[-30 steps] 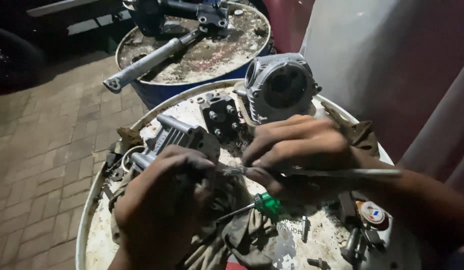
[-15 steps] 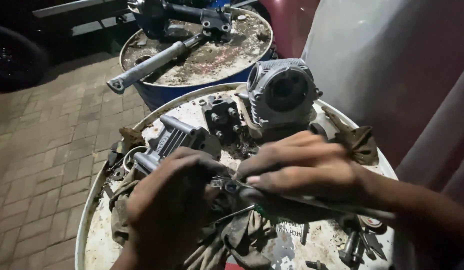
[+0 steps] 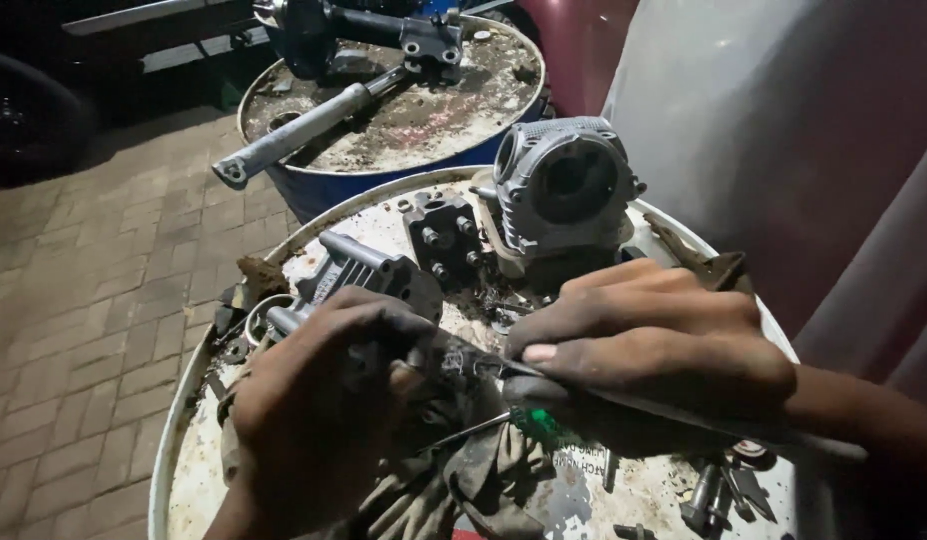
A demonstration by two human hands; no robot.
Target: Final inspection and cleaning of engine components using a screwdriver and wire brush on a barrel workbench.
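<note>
Since half a second earlier, the right hand (image 3: 654,345) had slid a little lower and nearer the left hand (image 3: 319,420). Its grip was closed round a thin metal tool (image 3: 624,400), long axis near level, tip pointing left at the small dark part (image 3: 449,360) clenched in the left grip above the drum top (image 3: 184,440).

One label only: dark printed lettering on the white drum top (image 3: 624,490), near its front edge, partly hidden under the right hand (image 3: 654,350).
</note>
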